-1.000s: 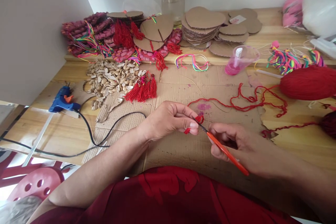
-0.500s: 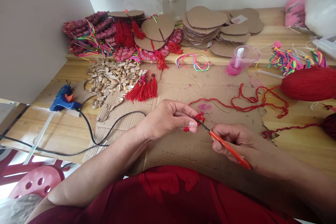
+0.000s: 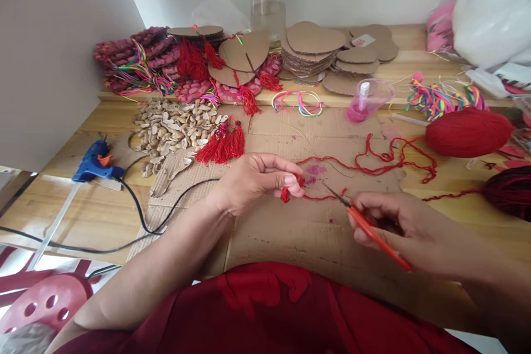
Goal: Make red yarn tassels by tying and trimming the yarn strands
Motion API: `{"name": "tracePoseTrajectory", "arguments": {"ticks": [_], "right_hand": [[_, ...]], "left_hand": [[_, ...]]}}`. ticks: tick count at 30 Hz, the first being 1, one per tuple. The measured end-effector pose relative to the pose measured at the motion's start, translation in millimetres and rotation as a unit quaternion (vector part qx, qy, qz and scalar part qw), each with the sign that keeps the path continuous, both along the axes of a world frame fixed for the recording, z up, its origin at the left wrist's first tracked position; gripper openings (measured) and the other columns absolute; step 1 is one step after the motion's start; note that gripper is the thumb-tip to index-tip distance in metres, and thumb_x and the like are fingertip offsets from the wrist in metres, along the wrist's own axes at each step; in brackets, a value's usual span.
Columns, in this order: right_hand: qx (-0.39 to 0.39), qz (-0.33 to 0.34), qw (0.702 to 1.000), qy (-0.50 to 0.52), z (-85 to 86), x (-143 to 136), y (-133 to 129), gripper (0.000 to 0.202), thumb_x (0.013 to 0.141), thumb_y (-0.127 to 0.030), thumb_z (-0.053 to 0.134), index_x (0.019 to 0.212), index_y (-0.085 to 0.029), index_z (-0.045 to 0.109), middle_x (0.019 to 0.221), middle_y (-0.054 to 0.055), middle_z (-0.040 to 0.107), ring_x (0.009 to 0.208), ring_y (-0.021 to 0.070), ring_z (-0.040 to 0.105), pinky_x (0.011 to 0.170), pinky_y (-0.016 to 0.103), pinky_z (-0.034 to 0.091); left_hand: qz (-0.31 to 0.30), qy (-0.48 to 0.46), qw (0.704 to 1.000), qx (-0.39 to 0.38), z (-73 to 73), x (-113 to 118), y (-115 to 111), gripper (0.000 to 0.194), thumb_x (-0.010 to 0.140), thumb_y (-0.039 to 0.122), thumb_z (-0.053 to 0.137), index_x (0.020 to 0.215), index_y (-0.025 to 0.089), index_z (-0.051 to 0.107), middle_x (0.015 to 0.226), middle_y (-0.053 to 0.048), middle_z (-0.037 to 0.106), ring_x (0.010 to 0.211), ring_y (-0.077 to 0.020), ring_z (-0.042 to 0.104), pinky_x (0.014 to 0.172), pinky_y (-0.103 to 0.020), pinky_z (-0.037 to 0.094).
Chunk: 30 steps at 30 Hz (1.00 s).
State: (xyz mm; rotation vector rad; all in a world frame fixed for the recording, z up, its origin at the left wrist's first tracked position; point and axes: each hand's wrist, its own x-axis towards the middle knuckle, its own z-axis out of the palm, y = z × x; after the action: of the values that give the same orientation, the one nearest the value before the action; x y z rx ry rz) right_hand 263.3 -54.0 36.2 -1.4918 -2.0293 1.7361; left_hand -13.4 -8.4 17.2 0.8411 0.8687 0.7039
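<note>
My left hand [image 3: 259,182] pinches a small bunch of red yarn [image 3: 285,194] between thumb and fingers, above the cardboard sheet; much of the bunch is hidden by the fingertips. My right hand [image 3: 394,227] grips a pair of scissors with orange handles [image 3: 375,238], its dark tips pointing left toward the bunch but apart from it. A loose end of red yarn [image 3: 323,197] lies between the hands. Behind them, a long red strand [image 3: 357,167] winds across the cardboard toward a red yarn ball [image 3: 468,131]. Finished red tassels [image 3: 222,144] lie beyond my left hand.
A blue glue gun [image 3: 96,163] with a black cord sits at the left, near a heap of peanut shells [image 3: 174,127]. Cardboard discs [image 3: 313,38], a water bottle [image 3: 267,5] and a pink cup [image 3: 367,100] stand behind. A dark red yarn ball [image 3: 510,191] lies right.
The scissors have drawn back to the right, away from the red yarn in my left hand. A loose red yarn end now shows between my hands. The view has shifted slightly.
</note>
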Motion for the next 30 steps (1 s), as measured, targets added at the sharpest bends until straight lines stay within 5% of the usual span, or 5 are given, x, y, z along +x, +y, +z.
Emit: {"name": "tracePoseTrajectory", "arguments": {"ticks": [6,11,15,22,30], "right_hand": [[0.141,0.068,0.977,-0.145,-9.3,-2,-26,0.035,0.095,-0.05,0.055,0.074,-0.022,0.057,0.061,0.001,0.058,0.054,0.0141,0.048,0.05,0.028,0.029],[0.329,0.022,0.917,-0.222,-22.5,-7,-26,0.029,0.095,-0.049,0.054,0.099,-0.024,0.067,0.096,0.01,0.072,0.086,0.0299,0.065,0.076,0.042,0.045],[0.396,-0.049,0.901,-0.169,-6.2,-18,-19,0.033,0.095,-0.041,0.057,0.122,-0.024,0.064,0.124,0.012,0.065,0.112,0.0348,0.059,0.096,0.052,0.043],[0.195,-0.102,0.945,0.241,5.8,-75,-11,0.089,0.079,-0.035,0.079,0.152,-0.034,0.027,0.151,0.013,0.04,0.12,0.0274,0.055,0.075,0.032,0.053],[0.001,-0.121,0.943,0.31,-8.0,-80,-18,0.047,0.085,-0.034,0.071,0.126,-0.019,0.052,0.085,0.001,0.062,0.073,0.0123,0.059,0.064,0.025,0.047]], "left_hand": [[0.086,-0.072,0.993,0.03,4.2,-3,2,0.03,0.067,0.027,0.088,0.084,0.012,0.069,0.069,-0.003,0.072,0.068,-0.0182,0.073,0.064,-0.027,0.056],[0.146,-0.1,0.979,0.101,10.4,-3,0,0.027,0.073,0.028,0.085,0.084,0.013,0.066,0.072,-0.001,0.072,0.072,-0.0159,0.072,0.072,-0.029,0.058],[0.166,-0.099,0.973,0.128,19.9,1,-7,0.028,0.073,0.031,0.084,0.085,0.014,0.064,0.073,0.0,0.071,0.072,-0.0151,0.072,0.074,-0.028,0.057],[0.132,-0.118,0.975,0.136,42.2,22,-32,0.025,0.075,0.03,0.082,0.084,0.014,0.065,0.073,-0.002,0.071,0.072,-0.0156,0.071,0.072,-0.027,0.057],[0.215,-0.125,0.958,0.144,42.1,22,-34,0.024,0.077,0.029,0.08,0.089,0.017,0.063,0.078,0.002,0.07,0.079,-0.0139,0.072,0.082,-0.029,0.057]]}}
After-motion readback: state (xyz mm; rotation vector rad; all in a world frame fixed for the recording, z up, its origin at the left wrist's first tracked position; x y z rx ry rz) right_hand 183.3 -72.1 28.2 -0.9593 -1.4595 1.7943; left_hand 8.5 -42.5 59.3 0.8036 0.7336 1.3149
